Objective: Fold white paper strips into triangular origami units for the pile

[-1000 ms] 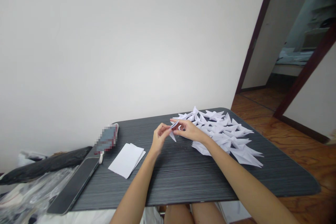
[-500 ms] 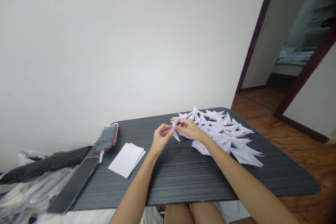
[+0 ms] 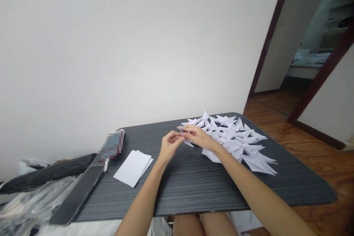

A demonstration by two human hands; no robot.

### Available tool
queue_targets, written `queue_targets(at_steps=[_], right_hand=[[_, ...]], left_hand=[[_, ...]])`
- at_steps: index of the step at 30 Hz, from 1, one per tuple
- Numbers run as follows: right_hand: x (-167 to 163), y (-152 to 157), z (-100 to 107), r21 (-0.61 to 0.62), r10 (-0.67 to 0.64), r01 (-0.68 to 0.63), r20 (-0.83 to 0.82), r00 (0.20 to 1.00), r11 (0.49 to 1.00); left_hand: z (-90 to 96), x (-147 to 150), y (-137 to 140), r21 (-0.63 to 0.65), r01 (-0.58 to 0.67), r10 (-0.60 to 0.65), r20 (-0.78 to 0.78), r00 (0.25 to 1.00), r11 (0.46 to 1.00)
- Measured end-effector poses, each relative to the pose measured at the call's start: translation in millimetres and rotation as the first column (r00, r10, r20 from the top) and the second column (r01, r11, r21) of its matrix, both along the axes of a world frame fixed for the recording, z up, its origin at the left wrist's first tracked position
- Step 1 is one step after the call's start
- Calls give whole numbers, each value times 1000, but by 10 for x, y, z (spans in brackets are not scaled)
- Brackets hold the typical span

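Over there, the person's bare left arm (image 3: 146,191) and right arm (image 3: 249,187) slant inward, and the left hand (image 3: 169,145) and right hand (image 3: 200,138) sit close together, fingers bent, thumbs and fingertips pinching.

Soft, even light fell across the scene, and the wall (image 3: 166,62) beyond the fingers (image 3: 191,129) was brightest above them, greying toward its edges. Their pinched folded paper (image 3: 189,143) looked slightly soft, its finer creases too small to read. Right of the fingers, the white paper pile (image 3: 229,132) showed pale grey shading; farther right, the back room (image 3: 312,49) sank into dimness and its door frame (image 3: 269,40) leaned (wide-lens distortion, apparently). Left of them, coarse pixel blocks masked an object (image 3: 112,146).
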State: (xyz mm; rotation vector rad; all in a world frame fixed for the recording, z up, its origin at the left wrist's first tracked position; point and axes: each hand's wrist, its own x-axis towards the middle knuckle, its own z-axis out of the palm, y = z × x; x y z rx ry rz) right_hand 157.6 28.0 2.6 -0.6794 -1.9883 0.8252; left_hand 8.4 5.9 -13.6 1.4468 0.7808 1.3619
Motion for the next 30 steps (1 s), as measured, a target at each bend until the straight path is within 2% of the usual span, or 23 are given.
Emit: queue_targets(at_steps=[5,11,14,17,19,22,27,30], right_hand=[[13,-32,51,22,8,-9,29,1000,1000],[4,-35,31,57,-56,53,63,996,997],[-2,-59,33,139,-148,137,71,986,981],[-34,-97,28,251,-287,268,42,957,930],[-81,-115,2,275,-350,331,22,937,903],[-165,-115,-61,220,-400,390,2,917,894],[-190,-56,-119,-16,-419,419,28,908,908],[-136,-30,-103,17,-467,467,71,881,884]], left_hand=[[-8,-10,-3,7,18,-18,1,1000,1000],[14,-7,-5,30,-49,50,-16,999,998],[9,-11,1,24,-98,99,-19,995,995],[-6,-17,8,32,-136,137,-32,990,990],[-16,-16,9,44,-166,168,-50,985,985],[-34,-10,7,76,-206,212,-80,974,976],[-67,-9,5,144,-240,261,-150,953,960],[-67,-9,-7,204,-266,308,-216,927,942]])
